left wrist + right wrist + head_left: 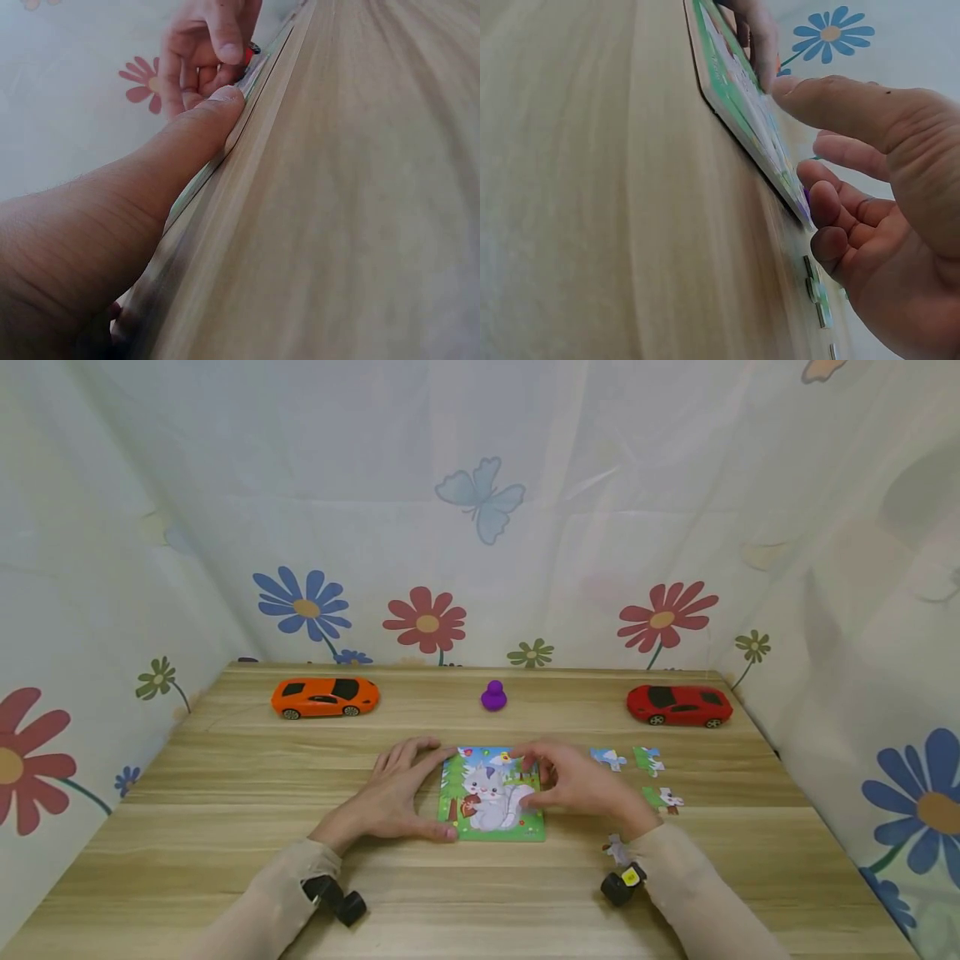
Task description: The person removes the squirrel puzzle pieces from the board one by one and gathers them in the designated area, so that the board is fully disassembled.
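Note:
A square jigsaw puzzle board [489, 833] with a grey squirrel picture lies flat on the wooden table. My left hand [397, 789] rests at its left side, thumb by the lower left corner and fingers spread toward the upper left one. Over the board's right part hovers my right hand [585, 781], thumb and index finger apart. In the right wrist view the other fingers of the right hand [885, 202] are loosely bent, and nothing shows between them. Loose puzzle pieces lie to the right: a blue one [609, 759], two green ones [647, 762], and a grey one [617, 850] near the right wrist.
At the back left stands an orange toy car [325, 697], at the back right a red toy car [678, 705]. Between them is a small purple knob-shaped object [493, 696]. A flowered cloth [360, 527] hangs behind and beside the table [480, 902].

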Motion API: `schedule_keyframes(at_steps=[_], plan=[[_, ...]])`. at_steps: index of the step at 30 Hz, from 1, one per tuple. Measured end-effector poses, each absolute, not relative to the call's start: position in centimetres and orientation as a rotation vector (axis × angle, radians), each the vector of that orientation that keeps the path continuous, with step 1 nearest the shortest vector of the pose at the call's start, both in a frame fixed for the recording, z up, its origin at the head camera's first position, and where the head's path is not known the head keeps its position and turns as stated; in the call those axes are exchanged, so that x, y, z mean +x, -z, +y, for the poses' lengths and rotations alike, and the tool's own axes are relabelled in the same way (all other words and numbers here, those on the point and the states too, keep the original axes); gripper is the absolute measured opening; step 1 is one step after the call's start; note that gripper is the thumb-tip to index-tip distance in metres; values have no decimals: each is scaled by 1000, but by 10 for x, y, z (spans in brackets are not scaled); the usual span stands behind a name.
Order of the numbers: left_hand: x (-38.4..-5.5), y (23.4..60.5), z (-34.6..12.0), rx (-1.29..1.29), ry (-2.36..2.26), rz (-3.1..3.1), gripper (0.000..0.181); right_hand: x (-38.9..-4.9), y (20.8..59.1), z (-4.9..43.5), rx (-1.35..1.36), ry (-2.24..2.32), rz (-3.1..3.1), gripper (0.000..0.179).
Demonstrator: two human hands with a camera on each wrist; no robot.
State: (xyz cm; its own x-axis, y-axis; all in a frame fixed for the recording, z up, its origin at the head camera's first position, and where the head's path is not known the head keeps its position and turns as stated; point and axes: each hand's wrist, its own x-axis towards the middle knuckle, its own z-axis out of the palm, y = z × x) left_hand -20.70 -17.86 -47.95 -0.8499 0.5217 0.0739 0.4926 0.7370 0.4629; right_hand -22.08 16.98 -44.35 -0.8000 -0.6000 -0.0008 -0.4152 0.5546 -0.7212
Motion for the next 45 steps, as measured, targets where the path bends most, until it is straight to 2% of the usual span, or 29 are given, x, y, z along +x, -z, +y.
schedule_keyframes(at_steps=[13,45], plan=[[-207,479,-178,836,-736,2870,127,-219,447,169,-890,953,2583,52],[-207,478,-178,839,-738,2871,127,-218,446,168,-906,969,2567,41]])
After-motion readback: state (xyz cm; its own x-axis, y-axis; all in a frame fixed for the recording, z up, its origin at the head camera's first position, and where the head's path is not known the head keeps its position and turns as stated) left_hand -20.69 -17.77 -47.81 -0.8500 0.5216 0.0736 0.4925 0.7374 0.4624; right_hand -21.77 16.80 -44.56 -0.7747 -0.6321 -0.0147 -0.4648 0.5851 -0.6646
